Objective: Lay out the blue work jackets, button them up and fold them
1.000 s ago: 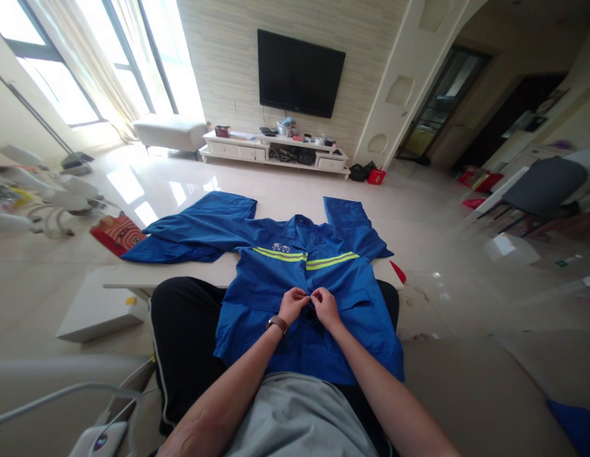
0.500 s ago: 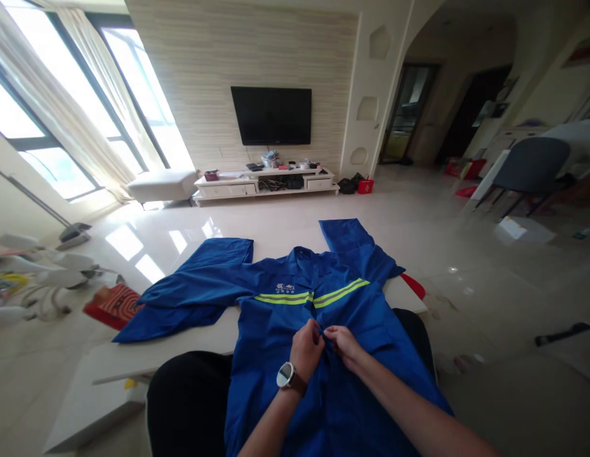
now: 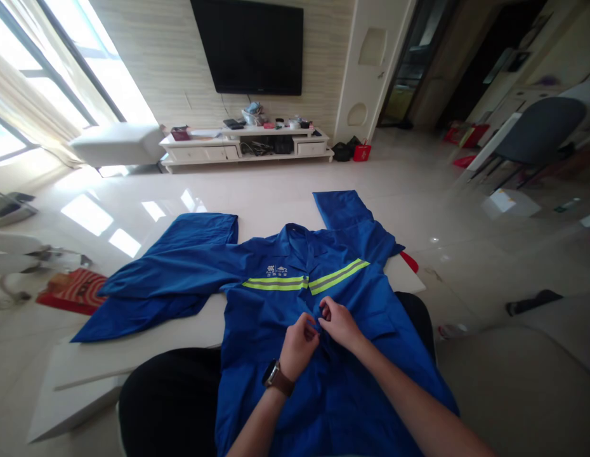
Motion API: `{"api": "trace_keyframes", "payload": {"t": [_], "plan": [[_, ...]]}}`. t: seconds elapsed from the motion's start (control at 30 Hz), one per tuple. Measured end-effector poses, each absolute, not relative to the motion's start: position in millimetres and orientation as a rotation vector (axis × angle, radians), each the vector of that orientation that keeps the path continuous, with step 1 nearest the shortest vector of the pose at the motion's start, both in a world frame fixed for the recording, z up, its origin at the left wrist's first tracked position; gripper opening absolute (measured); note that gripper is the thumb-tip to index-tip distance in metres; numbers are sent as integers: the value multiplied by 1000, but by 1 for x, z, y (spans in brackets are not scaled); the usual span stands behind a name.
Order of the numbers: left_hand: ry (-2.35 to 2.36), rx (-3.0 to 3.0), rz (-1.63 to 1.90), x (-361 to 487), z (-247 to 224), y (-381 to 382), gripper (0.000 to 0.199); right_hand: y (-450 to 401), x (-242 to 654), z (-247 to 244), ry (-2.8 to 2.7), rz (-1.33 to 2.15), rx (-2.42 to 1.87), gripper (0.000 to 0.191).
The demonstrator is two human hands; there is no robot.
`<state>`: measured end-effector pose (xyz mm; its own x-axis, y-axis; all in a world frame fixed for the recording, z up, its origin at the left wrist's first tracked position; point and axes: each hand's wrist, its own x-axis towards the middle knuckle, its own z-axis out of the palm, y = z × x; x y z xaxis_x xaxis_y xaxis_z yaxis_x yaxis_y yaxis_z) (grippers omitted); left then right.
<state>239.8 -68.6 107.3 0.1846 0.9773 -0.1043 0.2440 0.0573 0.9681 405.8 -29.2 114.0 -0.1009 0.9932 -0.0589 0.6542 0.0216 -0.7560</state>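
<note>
A blue jacket [image 3: 271, 324] with yellow-green and grey stripes lies front up, its collar away from me and its sleeves out to both sides. My left hand [image 3: 299, 343], with a watch [image 3: 271, 374] on the wrist, is at the front opening below the stripes, its fingers curled on the jacket's edge. Close to its right, my right hand [image 3: 337, 322] pinches the opposite edge of the opening. The fingertips of both hands nearly meet. Whatever small part of the cloth lies between them is too small to make out.
Under the jacket is a white table [image 3: 204, 324]. A red patterned bag [image 3: 73, 292] is on the left. Across the floor stand a low white cabinet [image 3: 200, 152] below a television [image 3: 252, 47], a bench [image 3: 118, 145] and a grey chair [image 3: 540, 133]. My dark-clothed legs flank the jacket.
The view has tilted down and shifted right. My right hand has risen a little along the opening, and its fingers are more curled. The jacket lies much as before.
</note>
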Motion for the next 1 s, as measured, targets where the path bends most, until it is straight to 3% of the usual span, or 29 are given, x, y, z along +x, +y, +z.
{"api": "trace_keyframes", "payload": {"t": [0.17, 0.33, 0.67, 0.7, 0.83, 1.0], "plan": [[1328, 1549, 869, 231, 108, -67, 15, -38, 415, 122, -1892, 769, -1776, 35], [1411, 2000, 840, 225, 110, -55, 42, -51, 426, 122, -2010, 633, -1818, 59], [1515, 1901, 638, 225, 66, -55, 25, -36, 430, 93, -2147, 269, -1996, 8], [1530, 1882, 652, 224, 64, -54, 25, -33, 429, 91, -2147, 238, -1972, 6], [1614, 1821, 670, 224, 58, -47, 25, -14, 426, 83, -2150, 214, -1931, 30], [1672, 1807, 697, 225, 53, -44, 40, 6, 420, 73, -2187, 359, -1941, 9]]}}
